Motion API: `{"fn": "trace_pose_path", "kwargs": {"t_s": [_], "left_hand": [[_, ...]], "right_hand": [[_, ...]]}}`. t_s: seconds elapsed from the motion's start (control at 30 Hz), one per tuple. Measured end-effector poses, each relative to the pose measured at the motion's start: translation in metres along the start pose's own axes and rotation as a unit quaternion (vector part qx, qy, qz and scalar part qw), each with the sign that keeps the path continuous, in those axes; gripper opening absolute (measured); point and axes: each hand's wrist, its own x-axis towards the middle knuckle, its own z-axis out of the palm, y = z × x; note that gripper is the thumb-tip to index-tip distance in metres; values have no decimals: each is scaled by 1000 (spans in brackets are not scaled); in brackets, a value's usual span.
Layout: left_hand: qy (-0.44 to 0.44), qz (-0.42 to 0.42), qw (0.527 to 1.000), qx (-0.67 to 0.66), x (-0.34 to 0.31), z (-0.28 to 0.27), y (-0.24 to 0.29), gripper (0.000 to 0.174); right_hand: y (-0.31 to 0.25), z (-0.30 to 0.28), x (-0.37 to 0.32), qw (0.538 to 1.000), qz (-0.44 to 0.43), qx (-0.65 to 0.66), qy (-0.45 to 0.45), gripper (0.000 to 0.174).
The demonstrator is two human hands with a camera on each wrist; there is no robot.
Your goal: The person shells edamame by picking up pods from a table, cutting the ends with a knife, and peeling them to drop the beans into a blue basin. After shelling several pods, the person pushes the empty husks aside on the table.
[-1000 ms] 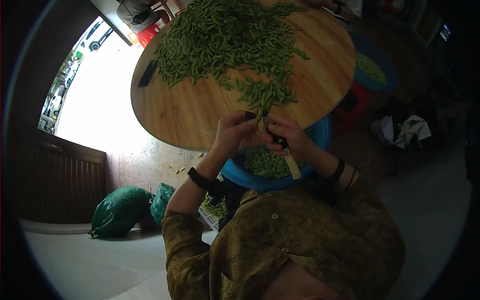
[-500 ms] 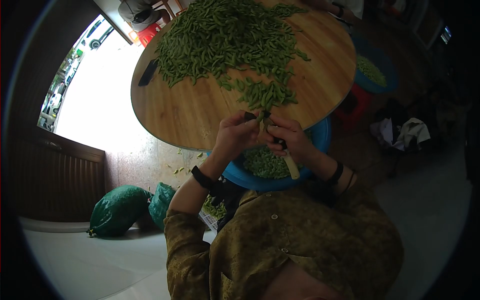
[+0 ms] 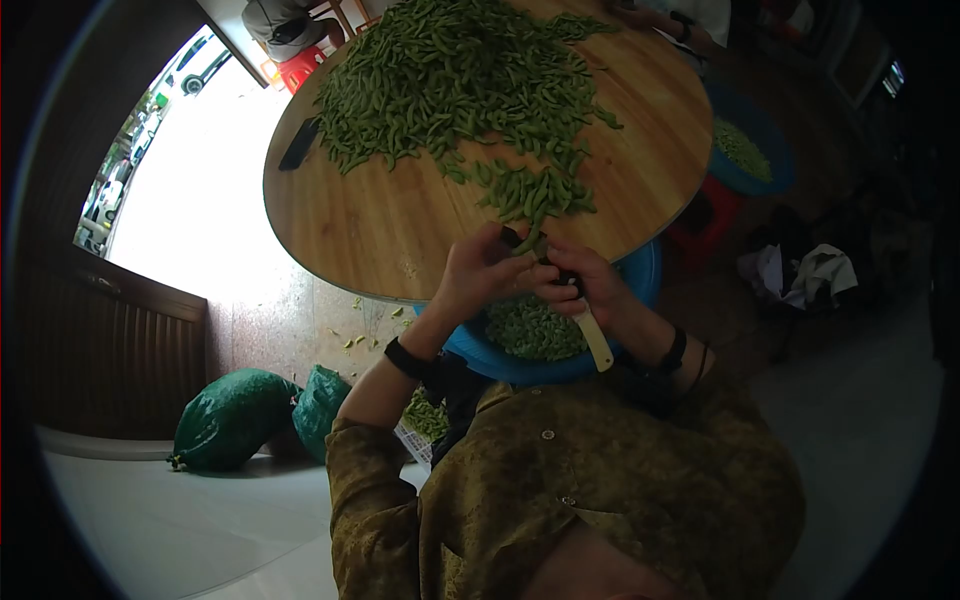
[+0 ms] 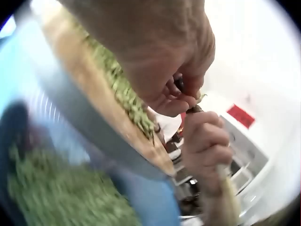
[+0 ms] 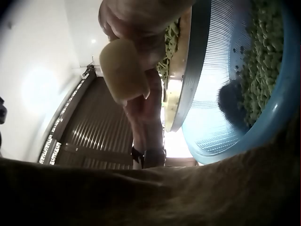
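Note:
Both hands meet over the near edge of a round wooden table [image 3: 350,235]. Between them, in the head view, is a green bean pod [image 3: 531,240], which the fingertips of my left hand [image 3: 478,268] pinch. A black cover sits on a left fingertip. My right hand [image 3: 597,285] grips a tool whose cream-coloured handle [image 3: 598,345] sticks out toward the body; its working end is hidden by the fingers. Just beyond the hands lies a small heap of pods [image 3: 540,190], joined to a big pile [image 3: 450,80]. Below, a blue basin [image 3: 652,275] contains shelled beans [image 3: 535,330].
Another blue basin [image 3: 785,165] with beans stands by a red stool [image 3: 710,205] on the right. Green sacks [image 3: 235,420] lie on the floor at left. A dark flat object [image 3: 298,145] rests near the table's left edge. Another person's arm [image 3: 690,35] shows at the far side.
My left hand has shifted slightly right and turned, its fingers now reaching across toward the right hand. The cream handle has swung a little down and right. The pile looks unchanged.

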Motion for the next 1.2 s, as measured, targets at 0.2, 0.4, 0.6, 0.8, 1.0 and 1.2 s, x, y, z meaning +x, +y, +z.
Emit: {"fn": "trace_pose_path", "kwargs": {"t_s": [0.2,0.4,0.6,0.8,1.0,1.2], "left_hand": [[47,276,889,363,-3,-3,19,20],[51,-105,987,-107,-1,2,24,18],[-3,-192,931,-311,4,-1,1,19],[56,-160,984,-62,-3,11,-4,20],[48,-124,991,3,-12,19,-7,18],[25,-108,992,-65,-15,19,-10,18]], "right_hand": [[5,1,-1,998,19,34,-39,26],[7,7,-1,998,-11,53,-30,26],[1,4,-6,987,-66,-139,44,26],[5,-1,2,776,-249,-559,153,24],[2,1,11,557,-389,-715,163,21],[-7,1,9,627,-335,-687,152,21]]}}
